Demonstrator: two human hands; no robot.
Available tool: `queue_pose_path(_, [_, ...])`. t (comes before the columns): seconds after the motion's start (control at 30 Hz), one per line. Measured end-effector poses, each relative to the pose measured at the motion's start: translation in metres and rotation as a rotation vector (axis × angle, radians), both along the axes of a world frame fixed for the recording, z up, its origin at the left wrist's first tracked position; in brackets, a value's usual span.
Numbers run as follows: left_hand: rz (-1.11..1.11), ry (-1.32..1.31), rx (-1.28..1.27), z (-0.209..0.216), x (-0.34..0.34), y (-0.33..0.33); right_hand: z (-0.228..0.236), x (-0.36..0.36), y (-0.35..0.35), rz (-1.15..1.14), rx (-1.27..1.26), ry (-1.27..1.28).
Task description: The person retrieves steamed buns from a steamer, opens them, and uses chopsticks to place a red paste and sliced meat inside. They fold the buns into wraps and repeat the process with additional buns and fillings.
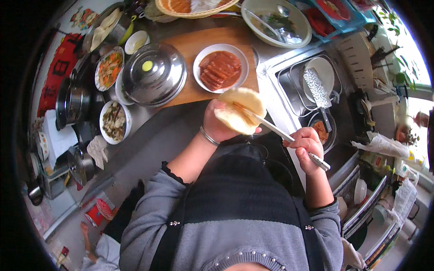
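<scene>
My left hand [218,123] holds a round pale flatbread [246,97] that is split open like a pocket. My right hand [308,147] is closed around a long, pale-handled utensil [276,130]. Its far end reaches into the split, where a reddish-brown smear shows; the tip's shape is hidden, so I cannot tell its exact kind. Just beyond the bread, a white plate [197,72] of sliced reddish meat [220,70] in sauce sits on a wooden cutting board [181,40].
A domed steel lid [156,72] lies left of the meat. Dishes of vegetables [109,68] and another mixed dish [114,123] stand farther left. On the right, a patterned cleaver [316,88] rests over the sink [289,86]. A large bowl [253,27] with spoons stands behind; another person [101,253] is at lower left.
</scene>
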State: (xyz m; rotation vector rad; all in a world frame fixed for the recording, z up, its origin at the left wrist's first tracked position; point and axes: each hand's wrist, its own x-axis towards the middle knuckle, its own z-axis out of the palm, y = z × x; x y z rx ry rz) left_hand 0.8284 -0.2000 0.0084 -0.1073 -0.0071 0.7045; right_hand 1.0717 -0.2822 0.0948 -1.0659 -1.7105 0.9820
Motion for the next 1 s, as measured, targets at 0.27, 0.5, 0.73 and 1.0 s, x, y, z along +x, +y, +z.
queue_pose_path(0.27, [0.144, -0.072, 0.015, -0.002, -0.037, 0.011, -0.009, -0.05, 0.028, 0.332, 0.287, -0.427])
queue_pose_path(0.5, [0.211, -0.051, -0.053, -0.017, -0.062, -0.007, -0.016, -0.051, 0.044, 0.215, 0.017, -0.08])
queue_pose_path(0.73, [0.245, 0.173, 0.055, -0.022, -0.078, -0.018, -0.052, -0.064, 0.044, -0.199, -0.53, 0.388])
queue_pose_path(1.0, [0.298, 0.174, -0.246, -0.039, -0.086, -0.021, -0.048, -0.073, 0.059, -0.06, -0.505, 0.291])
